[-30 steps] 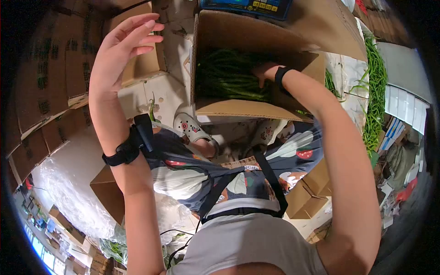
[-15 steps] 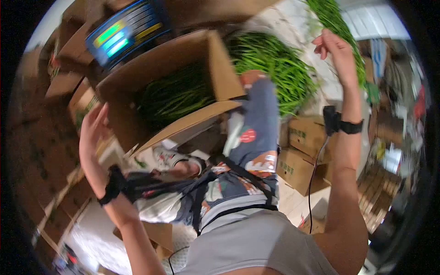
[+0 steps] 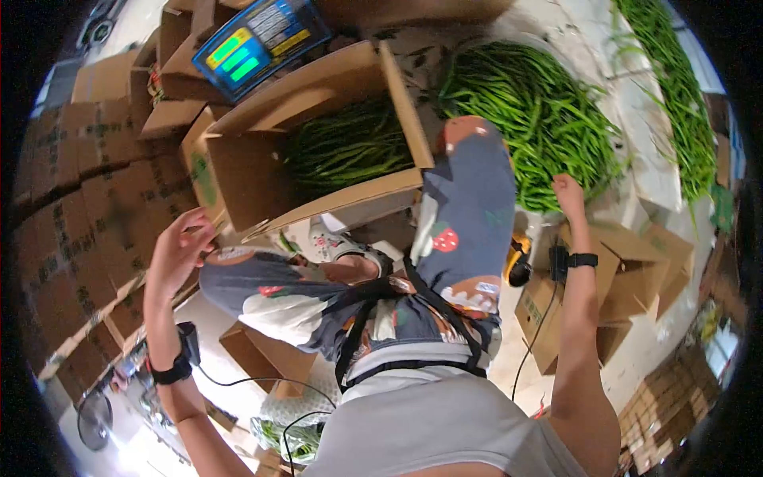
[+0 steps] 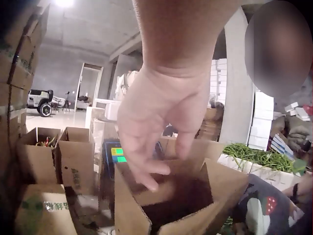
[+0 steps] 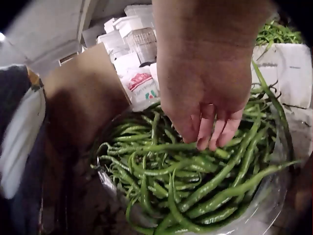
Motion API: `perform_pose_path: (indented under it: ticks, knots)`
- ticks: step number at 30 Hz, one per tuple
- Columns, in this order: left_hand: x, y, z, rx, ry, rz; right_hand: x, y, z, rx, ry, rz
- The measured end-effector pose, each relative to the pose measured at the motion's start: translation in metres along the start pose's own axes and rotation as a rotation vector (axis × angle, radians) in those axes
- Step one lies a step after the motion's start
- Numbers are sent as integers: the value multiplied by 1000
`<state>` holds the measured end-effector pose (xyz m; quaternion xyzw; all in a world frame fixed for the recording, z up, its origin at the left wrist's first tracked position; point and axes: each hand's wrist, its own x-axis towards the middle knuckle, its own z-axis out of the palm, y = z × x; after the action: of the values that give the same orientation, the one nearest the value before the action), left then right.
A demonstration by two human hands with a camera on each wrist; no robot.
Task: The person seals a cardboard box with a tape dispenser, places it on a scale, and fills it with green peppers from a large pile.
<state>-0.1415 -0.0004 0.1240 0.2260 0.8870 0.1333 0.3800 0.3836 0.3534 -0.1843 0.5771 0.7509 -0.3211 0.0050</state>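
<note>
Long green chili peppers (image 5: 195, 171) fill a clear plastic bag (image 5: 274, 205), heaped up to its rim. My right hand (image 3: 567, 195) is over the near side of this heap, its fingers loosely bent downward with the tips right at the peppers. Left of the heap, an open cardboard box (image 3: 318, 219) has more green peppers (image 3: 350, 147) lying lengthwise in its bottom. Beside the box's left corner is my left hand (image 3: 176, 250), fingers relaxed and slightly bent, with nothing in them. The left wrist view shows that hand in front of the box opening.
Behind the box stands a blue scale with a lit green display (image 3: 262, 44). Stacked cartons (image 3: 95, 191) line the left side. More peppers (image 3: 675, 103) lie on white foam boxes at the far right. Open cartons (image 3: 612, 270) and an orange-and-black object (image 3: 518, 261) are near my right arm.
My right hand came out of the cardboard box, swung right and lowered to the pepper heap. My left hand dropped toward the box's near-left corner. The head view turned right.
</note>
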Motion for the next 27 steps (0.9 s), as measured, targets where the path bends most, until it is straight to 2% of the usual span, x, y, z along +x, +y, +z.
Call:
perform_pose_path:
  ticks: [1, 2, 4, 5, 7, 8, 10, 12, 13, 15, 16, 18, 19, 20, 21, 23, 24, 26, 27]
  knots:
    - [3, -8, 8, 14, 40, 53, 1, -6, 10, -20, -2, -4]
    - [7, -12, 16, -97, 32, 81, 1, -11, 18, -41, -7, -2]
    - [22, -24, 39, 4, 240, 332, -4, -19, 27, 24, -45, -25]
    - [27, -22, 47, 6, 236, 313, -9, -20, 29, 83, -62, -26]
    - [33, -16, 64, 130, 423, 250, -22, -12, 33, 80, -65, -15]
    - [35, -16, 70, 131, 411, 241, -28, -6, 32, 79, -50, -8]
    - [37, -15, 82, 322, 527, 431, -39, 18, 35, 99, -52, 3]
    - [36, -3, 89, 289, 501, 435, -48, 27, 35, 162, 74, -18]
    - [37, 0, 91, 162, 363, 381, -50, 31, 34, 159, 76, -11]
    - [33, 23, 92, -13, 109, 315, -59, 23, 28, -81, 36, 70]
    - [35, 30, 89, -17, 104, 318, -63, 22, 28, -86, 38, 75]
    - [53, 38, 87, 355, -163, 637, -65, 24, 33, 48, 119, 90]
    - [68, 41, 89, 422, -296, 664, -56, 51, 42, 783, 70, 361]
    - [86, 53, 94, 456, -444, 682, -57, 51, 43, 782, 73, 356]
    - [103, 68, 105, 430, -581, 522, -59, 47, 42, 929, 68, 334]
    - [165, 52, 148, 418, -627, 702, -72, 20, 27, 1150, 66, 400]
    - [182, 55, 171, 472, -639, 667, -78, 5, 19, 1259, 70, 436]
    - [202, 53, 208, 533, -666, 653, -104, -10, -3, 217, 141, 38]
    - [210, 51, 229, 635, -704, 631, -118, -35, -21, 106, 93, 130]
